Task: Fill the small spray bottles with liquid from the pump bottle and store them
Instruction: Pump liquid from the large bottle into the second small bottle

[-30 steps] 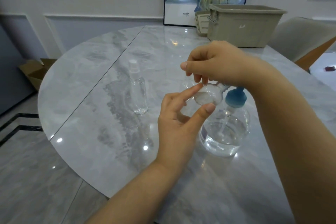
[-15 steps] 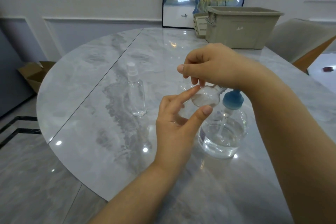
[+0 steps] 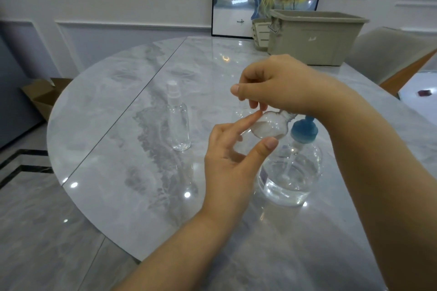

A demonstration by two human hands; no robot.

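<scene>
Gleaming grey marble table (image 3: 113,111) under left hand (image 3: 227,168) and right hand (image 3: 281,82), both pinching a small bottle (image 3: 269,126).

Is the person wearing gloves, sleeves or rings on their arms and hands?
No. The left hand and right hand are bare, with short plain nails. Both forearms are uncovered as far as the picture shows, with no sleeves, rings, watch or bracelets visible.
</scene>
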